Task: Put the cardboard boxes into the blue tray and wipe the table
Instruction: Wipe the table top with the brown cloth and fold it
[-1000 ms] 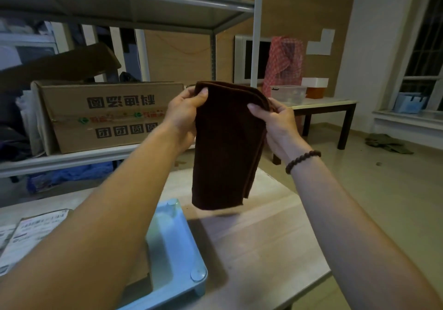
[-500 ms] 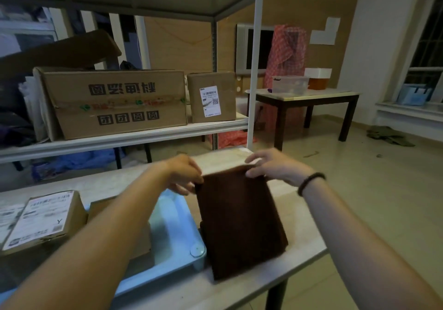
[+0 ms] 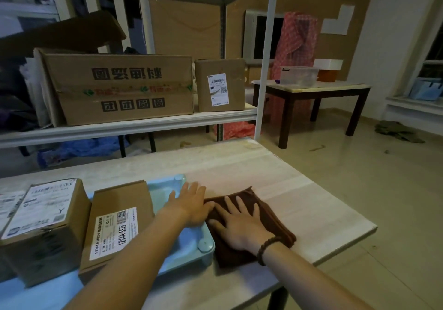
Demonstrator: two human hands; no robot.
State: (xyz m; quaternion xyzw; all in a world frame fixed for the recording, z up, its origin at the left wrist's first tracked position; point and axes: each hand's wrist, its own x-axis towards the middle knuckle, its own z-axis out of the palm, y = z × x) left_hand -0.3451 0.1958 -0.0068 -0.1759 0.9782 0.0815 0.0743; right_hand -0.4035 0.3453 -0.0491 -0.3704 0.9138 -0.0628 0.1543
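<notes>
A folded dark brown cloth [image 3: 268, 214] lies flat on the pale wooden table [image 3: 275, 173], right beside the blue tray [image 3: 191, 254]. My right hand [image 3: 239, 226] presses flat on the cloth, fingers spread. My left hand [image 3: 191, 204] rests flat with spread fingers over the tray's right rim, its edge touching the cloth. Two cardboard boxes stand in the tray: a labelled flat box [image 3: 117, 226] leaning near my left forearm, and a bigger labelled box [image 3: 45, 228] to its left.
A metal shelf [image 3: 129, 125] behind the table carries a large cardboard box [image 3: 119, 87] and a small one [image 3: 219, 85]. A dark table [image 3: 311, 91] with plastic containers stands at the back right. The table's right edge drops to tiled floor.
The cloth, held up in the air by both hands, came down and now lies flat on the table. Both hands went from pinching its top edge to lying flat.
</notes>
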